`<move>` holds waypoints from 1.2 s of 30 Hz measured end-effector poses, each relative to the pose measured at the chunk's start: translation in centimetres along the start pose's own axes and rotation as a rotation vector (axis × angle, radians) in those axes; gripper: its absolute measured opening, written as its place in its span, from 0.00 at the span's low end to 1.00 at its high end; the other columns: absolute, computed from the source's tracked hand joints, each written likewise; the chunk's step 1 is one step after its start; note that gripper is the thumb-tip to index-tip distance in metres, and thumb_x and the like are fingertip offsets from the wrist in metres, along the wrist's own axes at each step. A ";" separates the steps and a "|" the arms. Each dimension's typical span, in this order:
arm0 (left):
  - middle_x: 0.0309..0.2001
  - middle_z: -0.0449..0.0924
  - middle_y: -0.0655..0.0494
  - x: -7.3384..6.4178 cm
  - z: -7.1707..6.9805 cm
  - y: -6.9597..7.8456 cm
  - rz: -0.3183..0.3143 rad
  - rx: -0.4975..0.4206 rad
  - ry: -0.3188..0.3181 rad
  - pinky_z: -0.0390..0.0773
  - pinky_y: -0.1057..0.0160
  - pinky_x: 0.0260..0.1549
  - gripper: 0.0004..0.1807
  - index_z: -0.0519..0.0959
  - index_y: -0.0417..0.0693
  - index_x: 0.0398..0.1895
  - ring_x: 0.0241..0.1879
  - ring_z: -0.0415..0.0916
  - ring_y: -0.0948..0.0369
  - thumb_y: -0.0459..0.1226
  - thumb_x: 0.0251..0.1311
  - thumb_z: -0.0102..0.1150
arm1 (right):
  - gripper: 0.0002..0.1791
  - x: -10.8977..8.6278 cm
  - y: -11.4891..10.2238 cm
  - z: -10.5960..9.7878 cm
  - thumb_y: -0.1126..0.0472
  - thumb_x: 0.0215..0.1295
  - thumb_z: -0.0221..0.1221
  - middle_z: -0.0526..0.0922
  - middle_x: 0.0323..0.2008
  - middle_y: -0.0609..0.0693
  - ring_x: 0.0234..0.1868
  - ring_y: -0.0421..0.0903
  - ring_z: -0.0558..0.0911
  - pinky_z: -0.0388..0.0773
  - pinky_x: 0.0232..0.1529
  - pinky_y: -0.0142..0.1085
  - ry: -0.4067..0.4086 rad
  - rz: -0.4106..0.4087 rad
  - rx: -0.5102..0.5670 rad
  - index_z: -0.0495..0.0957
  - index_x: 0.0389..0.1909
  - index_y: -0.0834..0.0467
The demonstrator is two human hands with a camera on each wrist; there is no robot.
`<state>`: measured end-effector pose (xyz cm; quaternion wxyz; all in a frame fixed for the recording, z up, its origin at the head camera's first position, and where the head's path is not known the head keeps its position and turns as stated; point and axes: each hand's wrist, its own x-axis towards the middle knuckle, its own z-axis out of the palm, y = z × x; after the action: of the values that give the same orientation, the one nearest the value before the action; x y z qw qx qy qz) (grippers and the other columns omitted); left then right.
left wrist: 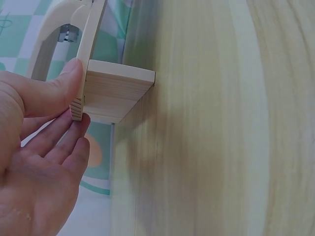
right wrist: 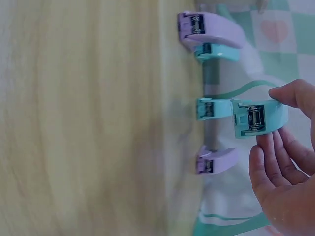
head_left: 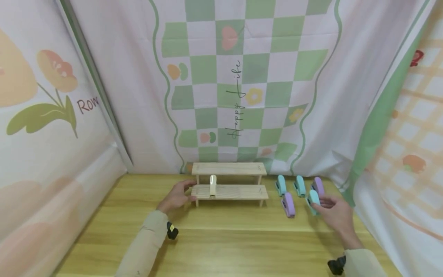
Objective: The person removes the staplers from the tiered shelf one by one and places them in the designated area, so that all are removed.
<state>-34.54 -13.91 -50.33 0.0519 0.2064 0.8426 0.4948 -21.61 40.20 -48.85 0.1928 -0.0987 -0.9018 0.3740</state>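
My left hand (head_left: 177,198) pinches the left end of the lower board of a small two-step wooden rack (head_left: 238,191), thumb above and fingers below in the left wrist view. A cream plastic spring clip (head_left: 213,186) stands upright on that board, left of its middle. In my right hand (head_left: 336,215), a teal spring clip (right wrist: 258,118) is held between thumb and fingers, its metal spring facing the wrist camera. Two more teal clips (head_left: 281,185) (head_left: 299,186) and two purple clips (head_left: 288,205) (head_left: 317,187) stand on the table around it.
The wooden table (head_left: 221,246) ends at a hanging cloth (head_left: 228,115) with green checks behind the rack. Printed curtains (head_left: 45,161) flank the left and right sides. The rack's upper board (head_left: 228,168) is at the back, close to the cloth.
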 end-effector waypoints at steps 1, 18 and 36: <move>0.74 0.72 0.36 0.0 0.0 0.0 0.003 -0.003 -0.001 0.64 0.38 0.79 0.35 0.72 0.34 0.72 0.76 0.66 0.36 0.26 0.60 0.70 | 0.29 0.1 0.3 0.2 0.57 0.62 0.75 0.88 0.49 0.70 0.31 0.19 0.75 0.80 0.32 0.18 -0.009 0.017 0.002 0.81 0.57 0.71; 0.74 0.72 0.39 -0.1 0.3 0.1 -0.018 -0.008 0.002 0.65 0.39 0.79 0.33 0.72 0.38 0.74 0.77 0.65 0.37 0.28 0.65 0.69 | 0.30 1.2 2.3 2.2 0.55 0.63 0.74 0.86 0.56 0.68 0.45 0.48 0.86 0.81 0.33 0.23 -0.085 0.199 0.007 0.79 0.61 0.67; 0.77 0.68 0.37 -0.2 0.0 0.5 -0.013 0.018 -0.006 0.62 0.38 0.81 0.36 0.69 0.35 0.75 0.78 0.62 0.36 0.29 0.64 0.70 | 0.40 0.8 -0.9 0.1 0.43 0.67 0.70 0.84 0.59 0.71 0.56 0.66 0.87 0.87 0.40 0.26 -0.083 0.005 -0.056 0.75 0.66 0.71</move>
<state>-34.23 -13.80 -49.92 0.0560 0.2027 0.8482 0.4862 -22.40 39.74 -48.05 0.1514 -0.0906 -0.9190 0.3526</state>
